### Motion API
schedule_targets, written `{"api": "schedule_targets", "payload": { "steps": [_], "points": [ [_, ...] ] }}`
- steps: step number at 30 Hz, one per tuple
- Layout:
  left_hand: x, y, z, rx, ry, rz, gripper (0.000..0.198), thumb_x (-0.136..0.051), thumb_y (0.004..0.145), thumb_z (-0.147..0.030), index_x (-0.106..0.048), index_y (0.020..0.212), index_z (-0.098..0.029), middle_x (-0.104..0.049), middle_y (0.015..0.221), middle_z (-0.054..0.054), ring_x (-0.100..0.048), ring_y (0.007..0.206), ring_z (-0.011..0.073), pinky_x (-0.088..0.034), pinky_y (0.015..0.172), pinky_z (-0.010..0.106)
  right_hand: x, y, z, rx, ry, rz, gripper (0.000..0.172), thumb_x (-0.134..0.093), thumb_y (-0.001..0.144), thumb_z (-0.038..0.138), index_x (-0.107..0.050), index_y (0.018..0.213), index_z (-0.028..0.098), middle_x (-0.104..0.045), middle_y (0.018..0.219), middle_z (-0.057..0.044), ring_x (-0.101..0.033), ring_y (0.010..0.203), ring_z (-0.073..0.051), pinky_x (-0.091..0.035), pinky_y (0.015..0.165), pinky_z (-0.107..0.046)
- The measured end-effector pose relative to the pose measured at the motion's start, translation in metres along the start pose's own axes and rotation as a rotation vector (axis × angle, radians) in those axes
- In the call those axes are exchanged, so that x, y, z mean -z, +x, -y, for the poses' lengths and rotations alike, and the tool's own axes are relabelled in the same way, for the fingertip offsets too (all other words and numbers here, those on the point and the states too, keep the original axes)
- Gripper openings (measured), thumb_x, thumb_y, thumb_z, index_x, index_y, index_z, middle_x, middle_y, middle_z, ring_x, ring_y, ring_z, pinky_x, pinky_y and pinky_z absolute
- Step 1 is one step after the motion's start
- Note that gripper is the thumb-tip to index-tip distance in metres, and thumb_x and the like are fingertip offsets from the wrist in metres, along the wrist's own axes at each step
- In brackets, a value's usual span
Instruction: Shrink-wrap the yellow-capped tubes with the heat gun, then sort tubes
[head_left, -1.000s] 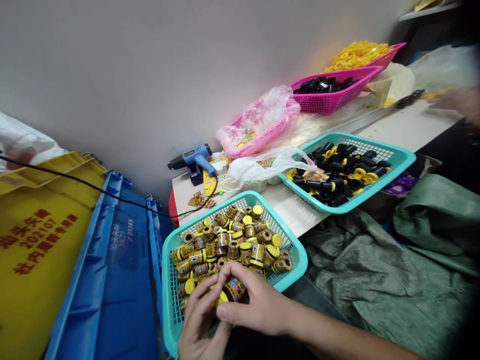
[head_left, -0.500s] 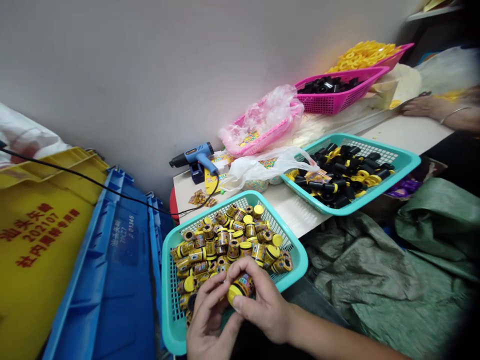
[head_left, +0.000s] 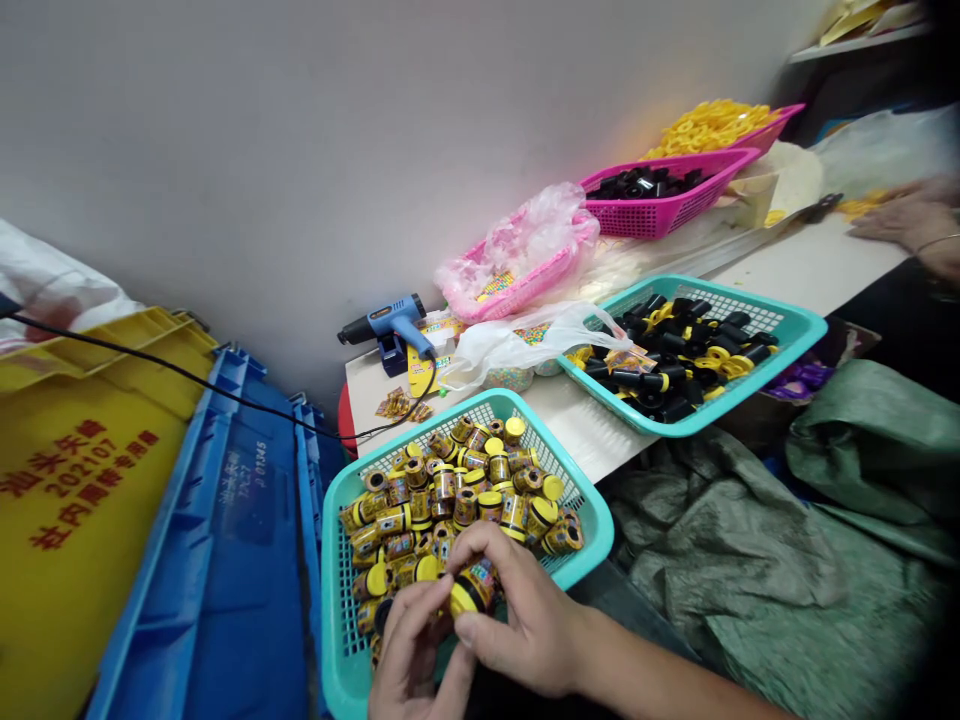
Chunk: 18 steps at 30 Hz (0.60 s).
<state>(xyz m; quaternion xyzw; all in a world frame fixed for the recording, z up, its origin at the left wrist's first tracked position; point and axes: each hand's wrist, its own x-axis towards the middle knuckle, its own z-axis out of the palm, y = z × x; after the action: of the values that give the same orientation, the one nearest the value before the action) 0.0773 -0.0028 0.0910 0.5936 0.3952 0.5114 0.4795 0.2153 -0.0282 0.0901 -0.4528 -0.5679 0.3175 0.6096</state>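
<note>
Low in the head view, my right hand (head_left: 517,620) is closed round a small labelled canister with a yellow cap (head_left: 472,590). My left hand (head_left: 409,655) meets it from below left, fingers curled against the canister's yellow end. Both hands hover over the near edge of a teal basket (head_left: 341,660) heaped with several similar yellow-capped canisters (head_left: 457,490).
A second teal basket (head_left: 795,345) of black and yellow parts sits on the white table, with a blue heat gun (head_left: 386,322), plastic bags, and pink baskets (head_left: 660,210) behind. Blue (head_left: 232,560) and yellow crates (head_left: 75,470) stand left. Another person's hand (head_left: 911,225) rests at far right. Green tarp lies right.
My hands have turned the canister slightly and shifted a little lower and left. The other person's hand at far right has moved.
</note>
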Motion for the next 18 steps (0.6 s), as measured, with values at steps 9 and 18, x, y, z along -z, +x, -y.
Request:
{"api": "schedule_targets", "payload": {
  "steps": [9, 18],
  "points": [
    [0.014, 0.005, -0.007, 0.187, -0.021, -0.028, 0.037, -0.082, 0.065, -0.047, -0.075, 0.095, -0.026, -0.069, 0.108, 0.005, -0.066, 0.103, 0.0219, -0.055, 0.088, 0.028, 0.017, 0.003, 0.018, -0.184, 0.044, 0.131, 0.031, -0.054, 0.091, 0.029, -0.057, 0.120, 0.020, -0.061, 0.117, -0.006, -0.056, 0.108, -0.016, -0.043, 0.094, -0.029],
    [0.002, -0.001, -0.014, 0.068, 0.080, 0.018, 0.027, -0.075, 0.074, -0.046, -0.076, 0.093, -0.027, -0.069, 0.100, 0.005, -0.066, 0.093, 0.0190, -0.057, 0.079, 0.025, 0.010, -0.005, 0.016, -0.250, 0.216, 0.281, 0.045, -0.038, 0.098, 0.044, -0.044, 0.134, 0.018, -0.053, 0.130, -0.010, -0.052, 0.119, -0.019, -0.041, 0.101, -0.035]
  ]
}}
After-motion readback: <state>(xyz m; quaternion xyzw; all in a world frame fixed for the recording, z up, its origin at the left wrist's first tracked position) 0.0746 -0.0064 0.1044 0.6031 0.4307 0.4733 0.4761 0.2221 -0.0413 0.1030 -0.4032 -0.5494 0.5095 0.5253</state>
